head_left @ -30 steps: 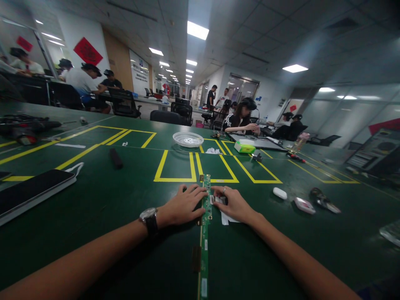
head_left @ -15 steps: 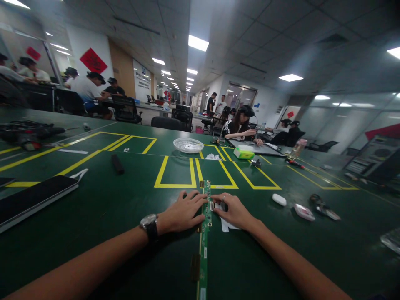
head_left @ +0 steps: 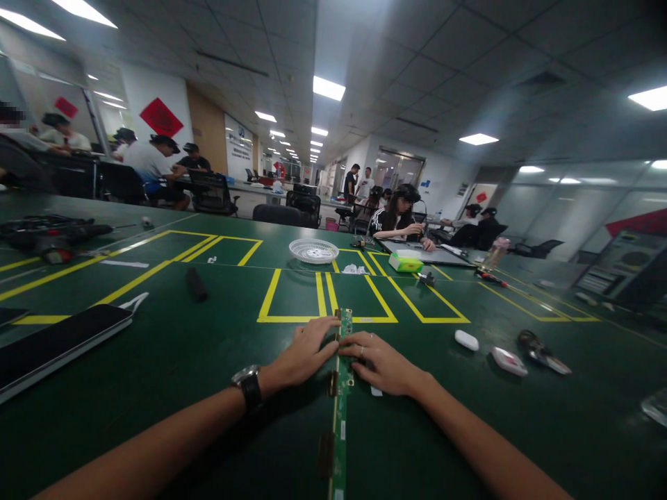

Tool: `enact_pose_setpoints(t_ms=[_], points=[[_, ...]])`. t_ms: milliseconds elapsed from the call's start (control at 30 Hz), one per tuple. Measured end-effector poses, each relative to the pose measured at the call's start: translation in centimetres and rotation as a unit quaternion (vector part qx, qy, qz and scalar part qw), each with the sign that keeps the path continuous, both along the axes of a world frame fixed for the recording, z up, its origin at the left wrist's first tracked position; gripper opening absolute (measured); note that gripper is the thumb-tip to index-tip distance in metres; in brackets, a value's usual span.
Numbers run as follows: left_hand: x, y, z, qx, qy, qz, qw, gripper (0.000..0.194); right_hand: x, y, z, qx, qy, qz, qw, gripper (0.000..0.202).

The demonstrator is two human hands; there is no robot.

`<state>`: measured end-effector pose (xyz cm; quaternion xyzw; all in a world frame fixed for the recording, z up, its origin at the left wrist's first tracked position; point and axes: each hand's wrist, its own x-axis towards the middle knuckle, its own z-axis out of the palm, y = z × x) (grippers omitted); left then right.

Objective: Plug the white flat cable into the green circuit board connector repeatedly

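Observation:
A long, narrow green circuit board (head_left: 340,410) runs away from me on the dark green table, with brown tabs along its left edge. My left hand (head_left: 302,352), below a wristwatch, touches the board's left edge near the far end, its thumb and fingers apart. From the right, my right hand (head_left: 383,362) lies over the board with its fingertips on its surface; its fingers are spread and a ring shows. Part of a white piece of paper (head_left: 376,391) pokes out below my right hand, which covers the rest.
A white basket (head_left: 313,252) stands beyond the yellow tape outlines. Left are a black-and-white slab (head_left: 62,347) and a power tool (head_left: 52,236). Right lie a white case (head_left: 466,340) and a pink-white case (head_left: 509,362). A person (head_left: 399,212) sits across the table by a green tissue pack (head_left: 406,262).
My right hand has moved left onto the board and now covers most of the white paper. My left hand's fingers have shifted to the board's edge. The view has tilted up slightly.

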<state>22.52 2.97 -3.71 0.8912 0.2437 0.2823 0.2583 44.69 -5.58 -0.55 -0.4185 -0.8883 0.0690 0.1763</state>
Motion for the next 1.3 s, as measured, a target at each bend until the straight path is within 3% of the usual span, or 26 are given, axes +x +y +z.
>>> enact_pose_setpoints(t_ms=[100, 233, 367, 933, 1133, 1300], points=[[0.1, 0.6, -0.4, -0.033, -0.061, 0.035, 0.997, 0.037, 1.6, 1.1, -1.0, 0.037, -0.004, -0.103, 0.994, 0.033], [0.1, 1.0, -0.5, -0.06, -0.106, 0.063, 0.991, 0.034, 5.1, 2.1, -2.0, 0.058, -0.034, -0.297, 0.953, 0.03], [0.0, 0.9, -0.3, -0.07, -0.101, 0.061, 0.991, 0.034, 7.1, 2.2, -2.3, 0.055, -0.07, -0.375, 0.923, 0.033], [-0.2, 0.4, 0.3, -0.053, -0.023, 0.047, 0.997, 0.037, 7.8, 2.0, -3.4, 0.041, -0.079, -0.351, 0.932, 0.047], [-0.2, 0.3, 0.3, -0.042, -0.02, 0.05, 0.998, 0.036, 7.3, 1.6, -2.4, 0.036, -0.087, -0.357, 0.929, 0.046], [-0.2, 0.0, 0.7, -0.056, -0.017, 0.043, 0.997, 0.037, 6.5, 1.2, -0.9, -0.006, -0.093, -0.291, 0.952, 0.041]])
